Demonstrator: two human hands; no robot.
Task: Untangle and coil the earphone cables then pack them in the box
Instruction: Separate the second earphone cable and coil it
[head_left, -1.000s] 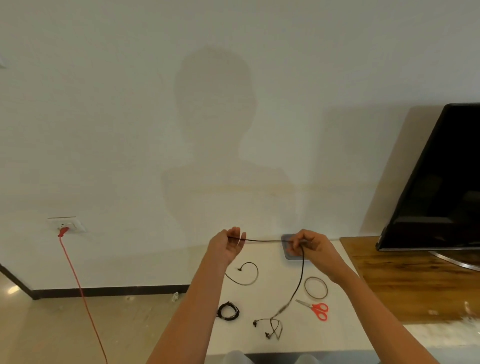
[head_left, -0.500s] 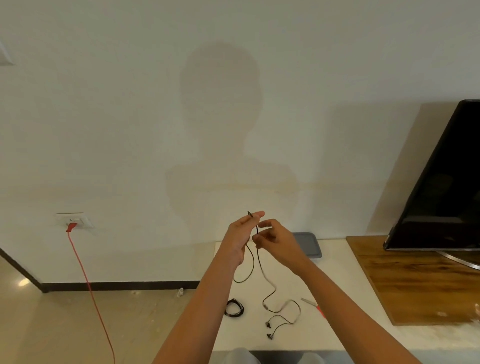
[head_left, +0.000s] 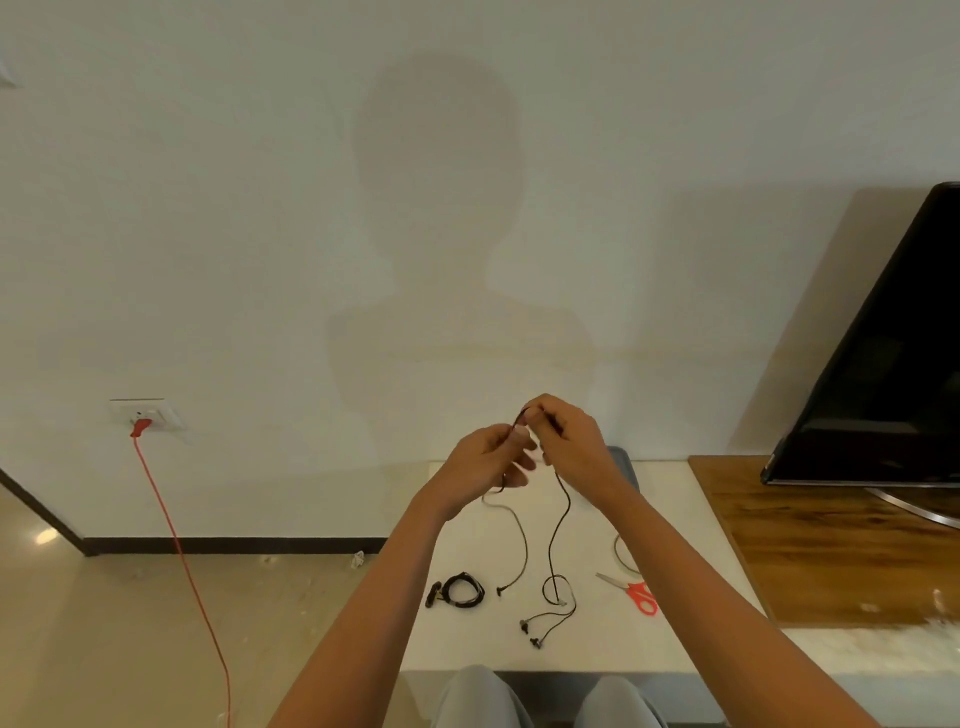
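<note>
A black earphone cable (head_left: 560, 519) is held up above the white table (head_left: 691, 525). My left hand (head_left: 488, 462) pinches one part of it, and my right hand (head_left: 569, 441) pinches a small loop of it just above and beside. Two strands hang down from my hands; one ends in a plug (head_left: 501, 590), the other in earbuds (head_left: 532, 631) lying on the table. A second earphone (head_left: 457, 592) lies coiled at the table's left edge. The grey box (head_left: 621, 460) sits at the back, mostly hidden behind my right hand.
Red-handled scissors (head_left: 636, 595) and a thin ring (head_left: 623, 553) lie right of the cables. A black TV (head_left: 878, 374) stands on a wooden board (head_left: 831, 540) at the right. A red cord (head_left: 176, 545) runs from a wall socket (head_left: 148, 413) down across the floor.
My hands, a second ago apart with the cable stretched between them, have come together and risen. The cable now hangs in two strands from both hands, with a small loop at the top.
</note>
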